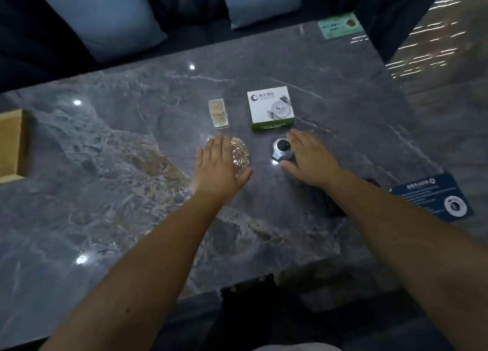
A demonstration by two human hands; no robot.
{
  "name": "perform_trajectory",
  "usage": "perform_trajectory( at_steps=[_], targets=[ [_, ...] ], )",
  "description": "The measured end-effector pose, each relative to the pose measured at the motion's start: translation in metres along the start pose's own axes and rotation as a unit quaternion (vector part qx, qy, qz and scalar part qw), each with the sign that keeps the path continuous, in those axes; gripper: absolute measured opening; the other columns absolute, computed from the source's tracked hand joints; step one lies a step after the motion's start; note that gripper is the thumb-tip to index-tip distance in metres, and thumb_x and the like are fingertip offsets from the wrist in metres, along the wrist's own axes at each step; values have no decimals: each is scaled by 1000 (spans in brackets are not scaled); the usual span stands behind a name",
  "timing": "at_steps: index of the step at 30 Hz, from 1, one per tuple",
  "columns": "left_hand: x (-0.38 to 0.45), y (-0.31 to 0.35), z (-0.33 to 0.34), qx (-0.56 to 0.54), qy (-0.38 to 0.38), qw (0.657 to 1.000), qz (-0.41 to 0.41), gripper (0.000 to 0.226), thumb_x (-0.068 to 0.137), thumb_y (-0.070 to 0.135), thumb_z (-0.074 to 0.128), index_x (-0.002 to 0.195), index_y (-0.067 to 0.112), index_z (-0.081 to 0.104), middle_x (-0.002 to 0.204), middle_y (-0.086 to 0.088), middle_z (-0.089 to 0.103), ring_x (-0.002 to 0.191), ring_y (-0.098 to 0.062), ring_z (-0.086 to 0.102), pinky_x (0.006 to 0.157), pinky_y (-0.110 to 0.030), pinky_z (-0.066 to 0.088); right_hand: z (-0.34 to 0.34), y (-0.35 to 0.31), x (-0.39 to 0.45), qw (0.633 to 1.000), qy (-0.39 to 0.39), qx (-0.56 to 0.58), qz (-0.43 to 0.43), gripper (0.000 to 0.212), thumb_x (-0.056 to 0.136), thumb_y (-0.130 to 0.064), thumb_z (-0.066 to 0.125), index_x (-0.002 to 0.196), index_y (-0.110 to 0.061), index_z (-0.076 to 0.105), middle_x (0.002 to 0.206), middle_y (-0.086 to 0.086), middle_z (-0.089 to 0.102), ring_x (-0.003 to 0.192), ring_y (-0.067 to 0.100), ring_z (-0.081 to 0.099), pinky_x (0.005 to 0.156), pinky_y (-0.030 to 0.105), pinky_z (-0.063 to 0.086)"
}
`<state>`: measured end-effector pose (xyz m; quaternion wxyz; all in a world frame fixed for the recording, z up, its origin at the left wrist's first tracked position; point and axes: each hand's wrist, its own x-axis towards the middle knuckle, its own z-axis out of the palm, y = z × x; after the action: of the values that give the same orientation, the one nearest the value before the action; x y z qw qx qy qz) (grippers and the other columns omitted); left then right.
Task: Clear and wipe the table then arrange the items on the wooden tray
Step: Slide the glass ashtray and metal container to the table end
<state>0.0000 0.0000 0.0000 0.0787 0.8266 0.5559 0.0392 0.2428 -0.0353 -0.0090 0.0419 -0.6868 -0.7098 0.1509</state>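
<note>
You are reaching both arms out over the grey marble table [111, 197], and everything here is placed most easily against the white and green box [271, 108] sitting near the table's middle. Your left hand [219, 167] is lying flat over the clear cut-glass ashtray [240, 154], just in front of and to the left of that box; its fingers are stretched out and relaxed, covering the ashtray's left half, with the thumb spread out below its near rim, and nothing is being clasped. Your right hand [309, 159] is resting just in front of the box and slightly right, with straight, loose fingers running along the right side of the small silver call button with a black top [282, 148], the thumb lying on the table near its front edge; whether the fingers are actually touching the button, you cannot tell. The clear plastic toothpick box [218, 113] is lying just left of the white and green box, a little apart from it. The wooden tray [13, 146] is sitting far to the left of the box, cut off by the picture's edge, well away from all four items. A dark blue printed card [435, 196] is lying to the right and nearer you than the box, and a green card [340, 24] is lying at the far right corner behind it. Two pale blue cushions [105, 15] are leaning on the dark sofa beyond the table.
</note>
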Motion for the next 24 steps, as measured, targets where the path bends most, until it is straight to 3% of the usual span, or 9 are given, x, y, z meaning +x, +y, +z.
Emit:
perform_trajectory(
  at_steps=[6, 12, 24],
  targets=[
    [15, -11, 23, 5, -74, 996, -48, 113, 74, 79, 49, 151, 10, 2, 160, -14, 9, 147, -33, 5, 117, -51, 11, 14, 7, 19, 998, -67, 9, -10, 82, 87, -49, 57, 148, -8, 21, 154, 13, 25, 141, 30, 25, 115, 41, 22],
    [25, -17, 29, -33, -97, 993, -64, 116, 69, 77, 58, 152, 17, 3, 160, -10, 3, 145, -34, 7, 115, -52, 21, 11, 14, 28, 998, -49, 8, -31, 74, 84, -41, 63, 144, -10, 32, 146, 11, 39, 131, 31, 38, 108, 44, 32],
    [23, -27, 23, -74, -54, 995, -31, 104, 67, 66, 67, 146, 12, 29, 147, -21, 30, 132, -40, 29, 107, -52, 32, 3, 9, 36, 998, -52, 38, -13, 71, 81, -39, 69, 139, -10, 40, 138, 13, 48, 125, 32, 44, 104, 41, 34]
  ],
)
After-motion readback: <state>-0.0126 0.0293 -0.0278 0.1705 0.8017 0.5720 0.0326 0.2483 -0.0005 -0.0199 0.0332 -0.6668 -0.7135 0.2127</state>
